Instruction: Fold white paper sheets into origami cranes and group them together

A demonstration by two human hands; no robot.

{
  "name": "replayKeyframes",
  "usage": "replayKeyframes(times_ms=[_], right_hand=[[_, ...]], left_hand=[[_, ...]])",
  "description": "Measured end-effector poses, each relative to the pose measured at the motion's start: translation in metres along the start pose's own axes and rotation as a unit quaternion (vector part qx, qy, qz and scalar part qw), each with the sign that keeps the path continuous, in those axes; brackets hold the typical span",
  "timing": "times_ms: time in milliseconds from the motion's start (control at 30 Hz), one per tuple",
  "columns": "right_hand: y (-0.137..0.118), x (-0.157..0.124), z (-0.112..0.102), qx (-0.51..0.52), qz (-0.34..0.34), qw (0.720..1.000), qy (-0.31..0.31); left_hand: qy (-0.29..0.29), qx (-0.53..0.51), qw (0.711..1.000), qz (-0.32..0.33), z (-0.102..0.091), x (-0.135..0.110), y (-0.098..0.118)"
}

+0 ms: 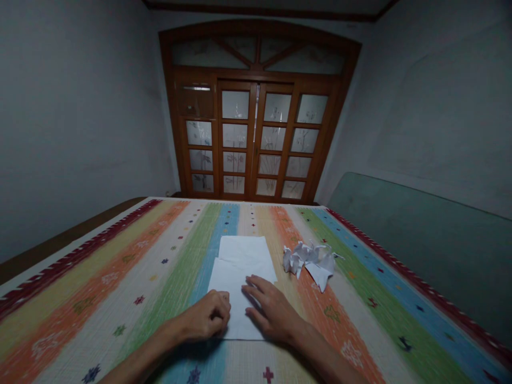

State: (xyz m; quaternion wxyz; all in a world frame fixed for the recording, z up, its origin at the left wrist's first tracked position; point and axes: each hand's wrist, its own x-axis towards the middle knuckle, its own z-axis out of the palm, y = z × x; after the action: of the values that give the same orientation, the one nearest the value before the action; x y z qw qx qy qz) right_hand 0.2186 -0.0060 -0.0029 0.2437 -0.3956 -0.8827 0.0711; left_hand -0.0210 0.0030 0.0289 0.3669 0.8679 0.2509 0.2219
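A white paper sheet (240,277) lies on the striped woven cover, with a second layer or fold offset along its left edge; I cannot tell which. My right hand (272,312) rests on its lower right part, fingers spread and flat. My left hand (208,316) sits curled at the paper's lower left edge, and the fingertips are hidden under the knuckles. To the right of the paper lies a loose heap of folded white paper cranes (310,261), apart from both hands.
The woven cover (360,298) has rainbow stripes and small stitched motifs, and its far edge ends ahead of me. A green padded panel (416,245) stands along the right side. Wooden doors with frosted glass panes (252,138) fill the far wall.
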Motion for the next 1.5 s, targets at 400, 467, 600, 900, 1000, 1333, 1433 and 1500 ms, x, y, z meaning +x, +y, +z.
replayKeyframes(times_ms=[400, 467, 600, 900, 1000, 1333, 1433, 1500], right_hand=[[0.009, 0.005, 0.027, -0.022, 0.05, 0.998, -0.028], [0.009, 0.006, 0.026, -0.027, 0.072, 0.995, -0.058], [0.004, 0.011, 0.017, -0.038, 0.101, 0.988, -0.115], [0.02, 0.014, 0.008, -0.061, 0.142, 0.982, -0.108], [0.028, 0.014, 0.005, -0.068, 0.159, 0.98, -0.098], [0.03, 0.015, 0.0, -0.081, 0.177, 0.975, -0.105], [0.029, 0.014, -0.001, -0.079, 0.18, 0.975, -0.106], [0.029, 0.014, 0.0, -0.078, 0.18, 0.975, -0.107]], left_hand=[[0.074, 0.336, 0.936, -0.077, 0.039, 0.002, -0.033], [0.051, 0.35, 0.93, -0.098, 0.036, 0.004, -0.032], [0.029, 0.369, 0.918, -0.142, 0.025, 0.008, -0.031], [0.081, 0.38, 0.906, -0.167, 0.004, 0.007, -0.057], [0.081, 0.372, 0.906, -0.183, -0.001, 0.006, -0.058], [0.067, 0.373, 0.908, -0.181, -0.007, 0.004, -0.061], [0.072, 0.376, 0.908, -0.17, -0.007, 0.002, -0.066], [0.072, 0.378, 0.908, -0.164, -0.008, -0.001, -0.07]])
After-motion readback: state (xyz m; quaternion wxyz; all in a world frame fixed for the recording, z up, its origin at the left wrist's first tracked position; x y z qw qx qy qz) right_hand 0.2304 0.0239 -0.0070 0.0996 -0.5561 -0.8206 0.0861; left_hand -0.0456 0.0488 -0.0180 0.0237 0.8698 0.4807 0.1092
